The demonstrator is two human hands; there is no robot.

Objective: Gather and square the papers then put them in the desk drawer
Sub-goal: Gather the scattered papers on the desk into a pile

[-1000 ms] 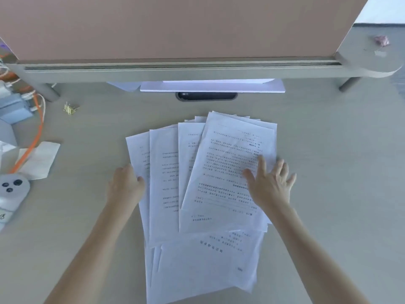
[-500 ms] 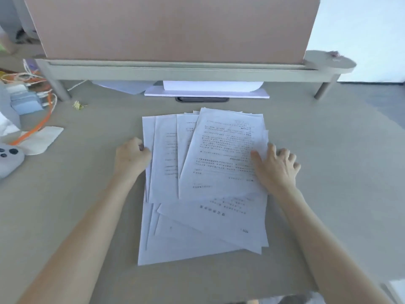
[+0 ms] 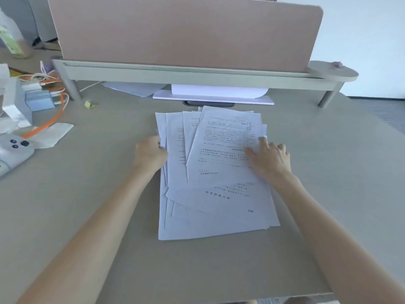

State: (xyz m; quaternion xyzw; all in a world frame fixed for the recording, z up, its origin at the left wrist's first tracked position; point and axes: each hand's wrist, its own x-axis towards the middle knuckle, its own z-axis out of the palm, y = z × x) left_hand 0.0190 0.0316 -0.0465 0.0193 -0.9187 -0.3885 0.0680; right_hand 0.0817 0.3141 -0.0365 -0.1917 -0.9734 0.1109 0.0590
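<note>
A loose, fanned pile of white printed papers (image 3: 214, 207) lies in the middle of the beige desk (image 3: 87, 216). My left hand (image 3: 150, 153) presses against the pile's left edge, fingers curled onto the outer sheets. My right hand (image 3: 270, 157) lies at the pile's right edge, thumb on the top sheet and fingers curled at the side. The sheets sit at differing angles, the top one tilted. No drawer is visible.
A raised shelf (image 3: 197, 76) with a pink partition (image 3: 186, 31) crosses the back, with white sheets (image 3: 217, 94) under it. At the left are an orange cable (image 3: 47, 122), a grey device (image 3: 15, 150), boxes and a folded paper (image 3: 53, 133). The desk's front edge runs along the bottom.
Both hands have pushed inward, so the fanned sheets are drawn into a narrower pile. The camera has tilted up and back, showing more of the partition and desk front.
</note>
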